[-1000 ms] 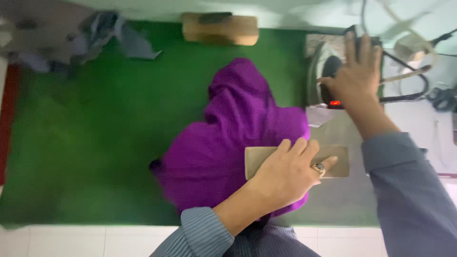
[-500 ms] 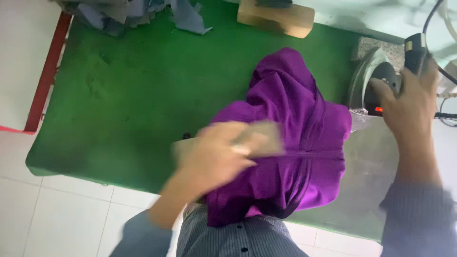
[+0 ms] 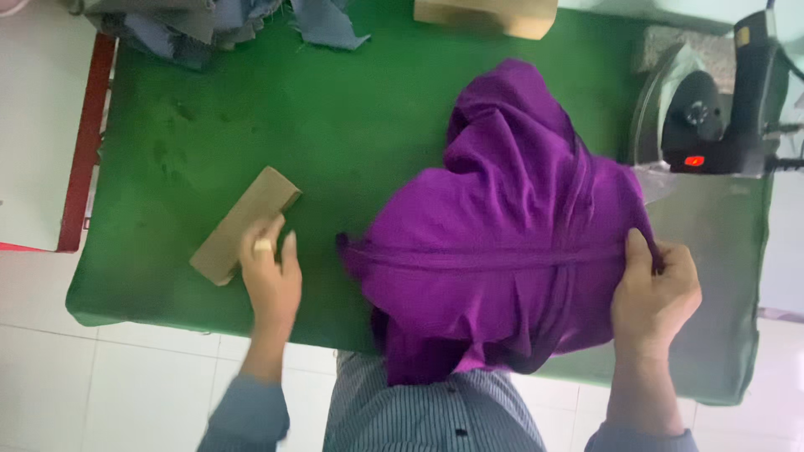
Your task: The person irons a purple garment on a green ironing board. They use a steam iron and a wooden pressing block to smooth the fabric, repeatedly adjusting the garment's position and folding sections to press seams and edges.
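Purple garment: the crumpled purple cloth garment [image 3: 511, 243] lies on the right half of your green padded desk [image 3: 335, 125], its lower edge hanging over the near side against your striped shirt [image 3: 435, 414].
Right hand: your right hand [image 3: 657, 297] grips the garment's right edge, fingers [image 3: 638, 251] pinching a fold of the purple cloth.
Left hand: your left hand [image 3: 270, 276] rests on the near end of the flat tan rectangular block [image 3: 243, 224], fingers pressed together on it.
Tan block: it lies aslant on the desk, well apart from the garment.
Iron: a black and grey steam iron [image 3: 712, 117] sits at the far right, just beside the garment, a red light showing.
Far edge: a pile of grey-blue fabric scraps [image 3: 218, 25] and a second tan block [image 3: 486, 15].
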